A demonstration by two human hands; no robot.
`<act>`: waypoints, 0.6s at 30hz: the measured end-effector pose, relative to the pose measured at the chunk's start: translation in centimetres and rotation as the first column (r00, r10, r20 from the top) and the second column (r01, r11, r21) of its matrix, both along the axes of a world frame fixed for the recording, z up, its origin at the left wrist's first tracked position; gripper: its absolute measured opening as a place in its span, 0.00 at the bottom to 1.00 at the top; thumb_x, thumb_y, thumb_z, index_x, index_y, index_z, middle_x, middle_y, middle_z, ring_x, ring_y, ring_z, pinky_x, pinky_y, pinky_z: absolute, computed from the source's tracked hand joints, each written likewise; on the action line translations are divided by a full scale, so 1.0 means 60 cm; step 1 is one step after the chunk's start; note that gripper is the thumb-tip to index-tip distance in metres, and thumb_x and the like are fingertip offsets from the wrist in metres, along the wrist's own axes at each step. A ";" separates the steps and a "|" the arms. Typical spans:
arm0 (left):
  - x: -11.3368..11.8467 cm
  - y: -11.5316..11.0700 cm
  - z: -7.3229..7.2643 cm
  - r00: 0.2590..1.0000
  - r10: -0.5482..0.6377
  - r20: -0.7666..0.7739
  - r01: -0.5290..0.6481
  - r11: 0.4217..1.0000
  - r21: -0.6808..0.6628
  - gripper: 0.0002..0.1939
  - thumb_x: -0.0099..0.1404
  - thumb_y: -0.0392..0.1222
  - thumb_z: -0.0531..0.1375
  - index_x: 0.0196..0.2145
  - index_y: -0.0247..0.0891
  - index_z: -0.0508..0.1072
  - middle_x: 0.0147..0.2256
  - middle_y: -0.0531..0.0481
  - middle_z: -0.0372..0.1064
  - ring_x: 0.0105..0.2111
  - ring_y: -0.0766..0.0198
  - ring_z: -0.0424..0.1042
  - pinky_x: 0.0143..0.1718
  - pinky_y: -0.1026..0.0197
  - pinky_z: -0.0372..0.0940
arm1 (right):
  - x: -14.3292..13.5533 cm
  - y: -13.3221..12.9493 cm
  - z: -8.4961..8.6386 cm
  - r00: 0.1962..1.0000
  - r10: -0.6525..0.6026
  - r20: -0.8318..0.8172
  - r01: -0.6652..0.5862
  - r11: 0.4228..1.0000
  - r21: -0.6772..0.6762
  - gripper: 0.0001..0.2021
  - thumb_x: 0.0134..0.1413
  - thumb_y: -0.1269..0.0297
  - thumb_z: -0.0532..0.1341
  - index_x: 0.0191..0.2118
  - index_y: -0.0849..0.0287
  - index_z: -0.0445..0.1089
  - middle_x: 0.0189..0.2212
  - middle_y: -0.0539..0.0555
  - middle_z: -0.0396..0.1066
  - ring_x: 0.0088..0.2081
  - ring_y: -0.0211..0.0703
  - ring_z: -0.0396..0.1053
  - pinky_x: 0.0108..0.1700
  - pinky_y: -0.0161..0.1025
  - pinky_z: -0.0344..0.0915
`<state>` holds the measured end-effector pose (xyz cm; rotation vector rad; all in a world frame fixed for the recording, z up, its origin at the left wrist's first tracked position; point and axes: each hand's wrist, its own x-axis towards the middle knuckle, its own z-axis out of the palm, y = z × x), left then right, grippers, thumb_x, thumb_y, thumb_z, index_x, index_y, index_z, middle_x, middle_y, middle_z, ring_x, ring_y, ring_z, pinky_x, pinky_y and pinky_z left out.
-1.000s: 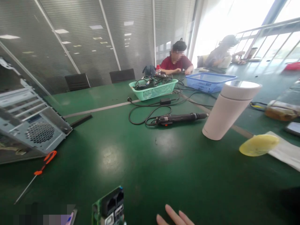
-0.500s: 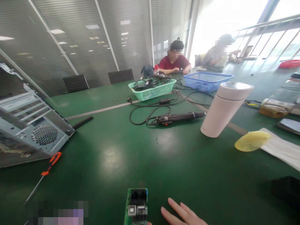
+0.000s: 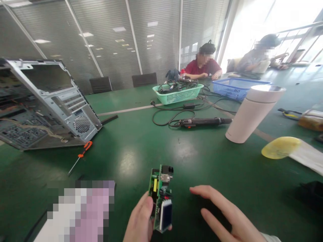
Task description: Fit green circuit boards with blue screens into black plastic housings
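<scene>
From the head view: grasps a circuit board assembly (image 3: 159, 198) in the left hand (image 3: 140, 215), low in the middle, above the green table (image 3: 131, 148). Presses the thumb (image 3: 148, 203) to the left side, with one fingertip (image 3: 170, 228) peeking out by the lower right corner. Holds the assembly roughly upright, with the display (image 3: 167, 215) turned rightward, a metal port (image 3: 166, 178) and a black socket (image 3: 166, 169) higher up, and a yellow part (image 3: 155, 185) on the left-hand board. Carries nothing visible in the right hand (image 3: 233, 216): released, fingers parted and slightly bent, to the right of the assembly and apart from it. Cannot tell hovering from resting on the table there.

For a sound hold, probably best to pinch by bare edges, clear of the display and the small standing parts. Looks wise to support both stacked boards together rather than squeeze one toward the other; otherwise seems apt to strain the joint between. When turning, better to go slowly, and to steady the free edge lightly with the right fingertips.

Farther left, shows a screwdriver (image 3: 80, 155) just beside the open computer case (image 3: 60, 97); nearer, a pinkish item (image 3: 93, 211), too heavily masked to name. Beyond, shows a corded electric driver (image 3: 204, 122), tip close to a pale tumbler (image 3: 252, 117). Safer, in all likelihood, to handle the assembly well apart from these hard things.
</scene>
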<state>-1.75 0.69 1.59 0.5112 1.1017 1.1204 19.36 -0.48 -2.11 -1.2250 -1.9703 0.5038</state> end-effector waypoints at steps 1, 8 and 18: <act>-0.001 -0.002 -0.002 0.989 0.064 -0.134 -0.052 0.994 0.093 0.13 0.47 0.48 0.74 0.26 0.37 0.80 0.22 0.50 0.74 0.24 0.60 0.71 0.27 0.63 0.68 | 0.001 0.002 0.006 0.999 -0.040 -0.007 0.041 0.997 0.062 0.15 0.67 0.65 0.53 0.56 0.55 0.64 0.51 0.53 0.68 0.48 0.37 0.71 0.52 0.28 0.69; 0.007 -0.021 -0.025 0.732 0.231 -0.641 0.256 0.779 0.573 0.13 0.47 0.35 0.66 0.33 0.44 0.77 0.33 0.52 0.64 0.34 0.59 0.68 0.29 0.65 0.67 | 0.001 0.028 0.058 0.978 -0.040 0.203 -0.046 0.914 0.402 0.19 0.72 0.52 0.49 0.59 0.58 0.60 0.55 0.57 0.63 0.57 0.43 0.61 0.55 0.37 0.67; -0.009 -0.024 -0.055 0.818 -0.031 -0.575 0.370 0.793 0.483 0.19 0.55 0.38 0.67 0.44 0.53 0.74 0.45 0.53 0.61 0.44 0.60 0.70 0.39 0.66 0.71 | -0.029 0.033 0.069 0.940 0.116 0.320 -0.239 0.894 0.380 0.28 0.69 0.45 0.42 0.46 0.64 0.69 0.38 0.55 0.71 0.41 0.43 0.69 0.43 0.39 0.69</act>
